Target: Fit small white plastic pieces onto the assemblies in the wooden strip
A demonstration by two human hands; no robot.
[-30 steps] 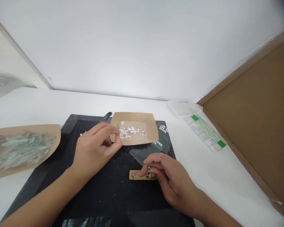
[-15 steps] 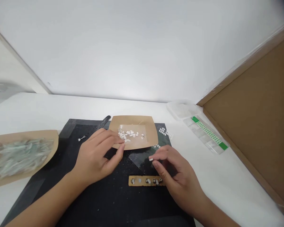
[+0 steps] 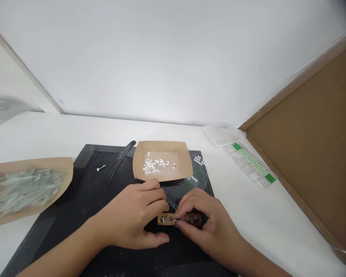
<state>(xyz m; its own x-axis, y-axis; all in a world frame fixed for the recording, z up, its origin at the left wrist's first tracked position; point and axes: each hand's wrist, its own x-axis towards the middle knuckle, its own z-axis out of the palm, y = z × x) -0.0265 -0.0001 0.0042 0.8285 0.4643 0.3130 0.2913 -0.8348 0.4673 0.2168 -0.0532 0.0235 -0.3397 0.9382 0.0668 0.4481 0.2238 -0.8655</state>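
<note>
A narrow tan strip [image 3: 169, 220] with small round metal pieces lies on the black mat [image 3: 127, 215]. Over its middle, my right hand [image 3: 203, 221] pinches a small shiny piece [image 3: 175, 222] between thumb and forefinger, and partly covers the strip's right part. At the strip's left end is my left hand [image 3: 141, 217], thumb and fingers apart, with nothing visible between them. Behind the hands stands a brown paper tray [image 3: 163, 177] holding many small white pieces [image 3: 152, 166].
To the left is a larger paper tray [image 3: 66, 175] of pale green slivers. A black file [image 3: 121, 159] and a small metal piece [image 3: 101, 167] lie on the mat. White dots [image 3: 198, 159], a green-labelled plastic sheet [image 3: 253, 163] and a cardboard panel [image 3: 311, 134] are at the right.
My left hand has moved right and down from the small paper tray to the strip's left end. My right hand has come down onto the strip's middle.
</note>
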